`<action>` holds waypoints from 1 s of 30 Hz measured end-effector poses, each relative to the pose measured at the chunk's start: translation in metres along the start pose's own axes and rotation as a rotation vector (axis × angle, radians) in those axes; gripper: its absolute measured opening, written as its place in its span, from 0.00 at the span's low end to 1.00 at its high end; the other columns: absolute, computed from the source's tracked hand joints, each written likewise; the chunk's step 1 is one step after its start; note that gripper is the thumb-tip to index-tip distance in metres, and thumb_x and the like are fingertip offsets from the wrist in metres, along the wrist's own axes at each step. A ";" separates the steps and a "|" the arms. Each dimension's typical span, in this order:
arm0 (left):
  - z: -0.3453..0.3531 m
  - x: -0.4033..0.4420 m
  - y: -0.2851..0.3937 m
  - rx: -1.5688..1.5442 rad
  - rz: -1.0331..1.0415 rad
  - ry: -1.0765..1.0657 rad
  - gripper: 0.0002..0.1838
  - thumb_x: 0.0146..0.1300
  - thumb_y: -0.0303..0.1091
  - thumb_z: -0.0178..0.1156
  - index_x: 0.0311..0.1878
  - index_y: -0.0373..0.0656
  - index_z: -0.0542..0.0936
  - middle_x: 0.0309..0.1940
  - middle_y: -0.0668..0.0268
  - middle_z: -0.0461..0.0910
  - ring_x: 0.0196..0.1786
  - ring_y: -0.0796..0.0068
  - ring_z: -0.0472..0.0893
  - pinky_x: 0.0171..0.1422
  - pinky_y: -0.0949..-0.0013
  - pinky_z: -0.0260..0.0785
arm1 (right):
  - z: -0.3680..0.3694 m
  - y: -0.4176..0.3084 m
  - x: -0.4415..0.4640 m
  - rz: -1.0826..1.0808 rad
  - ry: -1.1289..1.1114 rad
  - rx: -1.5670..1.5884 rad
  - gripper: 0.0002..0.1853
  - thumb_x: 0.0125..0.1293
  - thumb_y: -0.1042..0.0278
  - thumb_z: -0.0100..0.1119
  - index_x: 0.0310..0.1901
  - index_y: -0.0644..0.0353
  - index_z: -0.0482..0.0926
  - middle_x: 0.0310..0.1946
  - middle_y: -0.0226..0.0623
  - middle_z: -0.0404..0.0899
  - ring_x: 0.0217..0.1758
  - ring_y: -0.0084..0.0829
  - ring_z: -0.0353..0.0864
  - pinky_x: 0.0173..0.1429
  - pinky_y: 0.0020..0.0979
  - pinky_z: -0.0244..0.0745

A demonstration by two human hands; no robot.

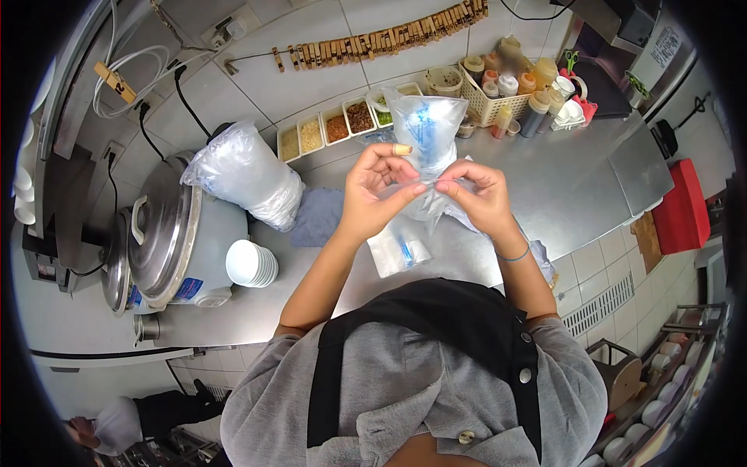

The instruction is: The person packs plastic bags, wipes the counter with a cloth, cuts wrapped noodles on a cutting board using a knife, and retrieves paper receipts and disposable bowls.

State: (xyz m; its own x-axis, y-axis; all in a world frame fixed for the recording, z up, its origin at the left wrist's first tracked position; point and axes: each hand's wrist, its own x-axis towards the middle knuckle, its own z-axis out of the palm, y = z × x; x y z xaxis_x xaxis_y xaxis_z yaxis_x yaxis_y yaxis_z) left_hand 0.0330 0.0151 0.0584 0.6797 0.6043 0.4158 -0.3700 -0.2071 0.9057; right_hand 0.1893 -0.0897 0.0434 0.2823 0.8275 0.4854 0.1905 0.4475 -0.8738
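Both hands are raised over the steel counter, close together. My left hand (379, 187) pinches the edge of a thin clear plastic bag (420, 204) between thumb and fingers; one fingertip wears a yellowish bandage. My right hand (476, 194) pinches the same bag from the other side, thumb against fingers. Just beyond them stands a clear bag with blue print (428, 128). Below the hands, a flat pack of plastic bags with a blue mark (398, 251) lies on the counter.
Left are a big bundle of clear plastic (245, 175), a blue-grey cloth (317, 218), stacked white cups (250, 263) and lidded pots (163, 226). Behind are topping trays (310, 134) and a sauce-bottle basket (494, 105). Another person (117, 424) is at the lower left.
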 end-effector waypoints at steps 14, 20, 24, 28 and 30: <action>-0.001 -0.010 -0.012 -0.277 -0.249 -0.129 0.20 0.57 0.21 0.58 0.53 0.38 0.66 0.19 0.69 0.74 0.24 0.83 0.76 0.39 0.74 0.71 | 0.001 0.008 0.000 0.044 0.266 0.176 0.08 0.63 0.72 0.56 0.34 0.68 0.80 0.28 0.31 0.80 0.33 0.17 0.75 0.39 0.20 0.70; -0.011 -0.007 -0.030 -0.142 -0.143 -0.182 0.28 0.60 0.24 0.57 0.62 0.41 0.59 0.21 0.69 0.75 0.19 0.84 0.73 0.35 0.73 0.72 | -0.018 0.028 -0.004 0.254 0.087 0.198 0.06 0.62 0.70 0.59 0.31 0.64 0.80 0.24 0.27 0.76 0.25 0.13 0.69 0.29 0.17 0.65; -0.012 0.017 -0.011 -0.484 -0.114 -0.081 0.30 0.60 0.29 0.59 0.64 0.42 0.58 0.26 0.72 0.75 0.28 0.85 0.74 0.35 0.75 0.70 | -0.033 0.038 0.011 0.540 -0.353 0.411 0.07 0.62 0.66 0.59 0.30 0.59 0.79 0.22 0.23 0.73 0.21 0.12 0.66 0.24 0.16 0.61; -0.023 0.056 -0.006 -0.437 -0.064 -0.044 0.28 0.60 0.28 0.58 0.63 0.41 0.60 0.27 0.75 0.72 0.35 0.87 0.72 0.37 0.80 0.66 | -0.032 0.018 0.044 0.440 -0.104 0.627 0.09 0.62 0.64 0.59 0.28 0.59 0.76 0.18 0.21 0.70 0.19 0.12 0.67 0.23 0.17 0.62; -0.030 0.083 -0.021 -0.351 -0.022 0.004 0.26 0.59 0.26 0.58 0.61 0.41 0.62 0.28 0.74 0.72 0.32 0.85 0.73 0.35 0.80 0.67 | -0.036 0.020 0.072 0.407 0.179 0.322 0.09 0.60 0.65 0.60 0.27 0.58 0.74 0.16 0.22 0.69 0.17 0.14 0.67 0.21 0.17 0.62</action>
State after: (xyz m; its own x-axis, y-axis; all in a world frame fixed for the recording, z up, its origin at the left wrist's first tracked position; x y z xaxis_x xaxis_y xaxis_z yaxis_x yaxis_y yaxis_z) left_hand 0.0786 0.0928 0.0711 0.6879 0.6085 0.3955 -0.5509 0.0830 0.8305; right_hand 0.2470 -0.0336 0.0620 0.4343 0.8973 0.0796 -0.2565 0.2079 -0.9439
